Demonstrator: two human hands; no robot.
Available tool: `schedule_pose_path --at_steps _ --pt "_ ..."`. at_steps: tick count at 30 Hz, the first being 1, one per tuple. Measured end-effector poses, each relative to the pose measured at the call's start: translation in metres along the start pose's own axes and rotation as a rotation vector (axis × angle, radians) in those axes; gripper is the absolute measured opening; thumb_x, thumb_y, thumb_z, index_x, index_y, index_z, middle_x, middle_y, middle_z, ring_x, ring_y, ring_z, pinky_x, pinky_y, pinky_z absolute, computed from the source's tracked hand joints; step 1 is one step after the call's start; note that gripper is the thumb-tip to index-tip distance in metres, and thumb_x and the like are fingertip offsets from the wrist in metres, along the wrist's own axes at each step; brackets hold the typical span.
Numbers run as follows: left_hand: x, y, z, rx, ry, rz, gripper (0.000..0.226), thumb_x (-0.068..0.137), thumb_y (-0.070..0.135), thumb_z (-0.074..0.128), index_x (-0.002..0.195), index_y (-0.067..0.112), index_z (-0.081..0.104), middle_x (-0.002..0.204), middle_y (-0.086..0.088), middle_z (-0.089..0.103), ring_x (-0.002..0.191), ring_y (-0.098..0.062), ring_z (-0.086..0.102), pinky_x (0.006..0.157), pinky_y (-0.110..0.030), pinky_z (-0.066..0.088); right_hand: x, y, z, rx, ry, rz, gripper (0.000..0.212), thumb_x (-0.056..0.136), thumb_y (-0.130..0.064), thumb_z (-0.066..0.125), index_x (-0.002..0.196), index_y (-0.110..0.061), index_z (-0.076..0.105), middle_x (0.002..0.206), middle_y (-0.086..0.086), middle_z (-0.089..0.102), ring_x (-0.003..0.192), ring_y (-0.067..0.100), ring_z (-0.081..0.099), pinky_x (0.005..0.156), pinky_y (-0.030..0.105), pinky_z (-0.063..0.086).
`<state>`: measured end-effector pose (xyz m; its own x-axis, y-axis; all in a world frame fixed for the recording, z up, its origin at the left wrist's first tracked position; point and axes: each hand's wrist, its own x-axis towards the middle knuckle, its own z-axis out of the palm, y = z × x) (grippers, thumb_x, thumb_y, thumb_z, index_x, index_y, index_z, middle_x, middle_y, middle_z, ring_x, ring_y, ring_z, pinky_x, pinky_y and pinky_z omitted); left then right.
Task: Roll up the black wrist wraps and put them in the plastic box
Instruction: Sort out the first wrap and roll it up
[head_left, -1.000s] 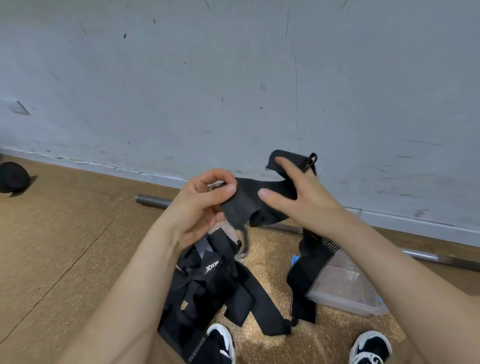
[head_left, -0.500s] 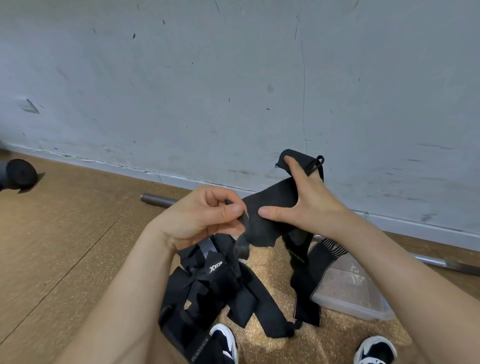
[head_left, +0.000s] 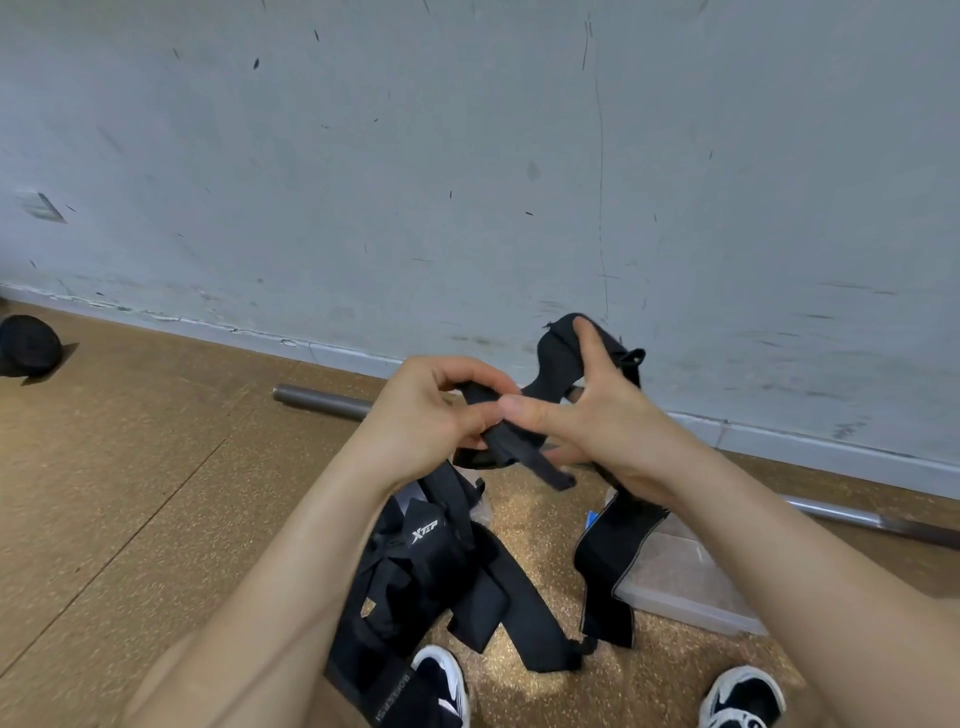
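Wrist wrap (head_left: 558, 358), black: held in the air in front of the wall, between both hands. Its near end is bunched and partly folded at the fingertips; its far end loops up over the right index finger, with a small loop tab showing beside that end. A long tail hangs from under the right hand down to the floor, its lower end lying against the plastic box.

Left hand (head_left: 426, 415): closed on the bunched near end of the wrap, thumb and fingers curled around the fabric.

Right hand (head_left: 602, 421): clamped on the same wrap; thumb pressed to the fold and touching the left hand's fingers, index finger raised and hooked into the upper loop. The hands are together, thumbs meeting.

Plastic box (head_left: 685, 582), clear: on the floor below the right forearm, near the right shoe. What lies inside cannot be told.

Pile of black wraps (head_left: 431, 566): on the floor below the left forearm, loose and overlapping, unrolled; one bears white "XTEP" lettering, another strap at the bottom edge bears small lettering too blurred to read surely.

Shoes (head_left: 743, 696), black and white: two toes at the bottom edge, one beside the pile, one near the box.

Metal bar (head_left: 322, 401): lying on the floor along the foot of the wall, passing behind the hands.

Floor (head_left: 130, 493): brown, cork-like.

Wall (head_left: 467, 182): grey, scuffed.

Dark round object (head_left: 28, 345): on the floor at far left, well apart.
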<state>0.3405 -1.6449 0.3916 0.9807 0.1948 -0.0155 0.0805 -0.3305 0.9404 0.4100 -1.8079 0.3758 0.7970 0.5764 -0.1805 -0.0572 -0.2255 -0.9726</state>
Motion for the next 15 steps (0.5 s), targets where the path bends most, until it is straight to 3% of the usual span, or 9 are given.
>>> schedule_pose_path --at_steps 4,8,11,13,15 --pt "0.005 0.001 0.012 -0.065 0.168 0.057 0.024 0.084 -0.001 0.074 0.081 0.023 0.076 0.079 0.008 0.072 0.059 -0.012 0.067 0.068 -0.029 0.060 0.002 0.011 0.016 0.256 0.005 -0.027 0.129 0.066 -0.019 0.092 0.153 -0.049 0.003 0.158 -0.001 0.031 0.107 0.012 0.069 0.085 0.042 0.060" --pt "0.005 0.003 0.014 -0.206 0.170 0.030 0.014 0.082 0.005 0.077 0.081 0.018 0.077 0.072 0.005 0.072 0.076 -0.016 0.071 0.077 -0.033 0.062 0.004 0.010 0.008 0.388 0.115 -0.050 0.114 0.076 0.007 0.078 0.157 -0.033 0.008 0.135 0.008 0.059 0.110 0.019 0.068 0.101 0.039 0.051" --pt "0.007 0.002 0.004 -0.261 -0.004 -0.005 0.020 0.079 -0.002 0.074 0.088 0.016 0.074 0.074 0.000 0.072 0.075 -0.015 0.071 0.074 -0.028 0.061 0.001 0.004 -0.001 0.437 0.105 -0.062 0.105 0.074 0.011 0.075 0.155 -0.027 0.019 0.110 0.005 0.070 0.093 0.017 0.073 0.089 0.034 0.056" --pt "0.006 0.002 -0.004 -0.308 -0.141 0.008 0.032 0.073 -0.013 0.071 0.095 0.010 0.069 0.082 -0.007 0.076 0.077 -0.018 0.074 0.074 -0.026 0.060 -0.001 0.001 -0.006 0.496 0.064 -0.053 0.100 0.069 0.008 0.075 0.152 -0.021 0.027 0.118 0.011 0.067 0.087 0.017 0.073 0.076 0.030 0.058" --pt "0.005 0.001 -0.007 -0.311 -0.176 0.048 0.033 0.066 -0.010 0.072 0.094 0.006 0.066 0.082 -0.011 0.076 0.076 -0.020 0.075 0.071 -0.025 0.060 -0.004 -0.002 -0.009 0.573 0.010 -0.030 0.096 0.068 0.006 0.074 0.151 -0.014 0.031 0.126 0.015 0.063 0.085 0.018 0.072 0.067 0.026 0.057"
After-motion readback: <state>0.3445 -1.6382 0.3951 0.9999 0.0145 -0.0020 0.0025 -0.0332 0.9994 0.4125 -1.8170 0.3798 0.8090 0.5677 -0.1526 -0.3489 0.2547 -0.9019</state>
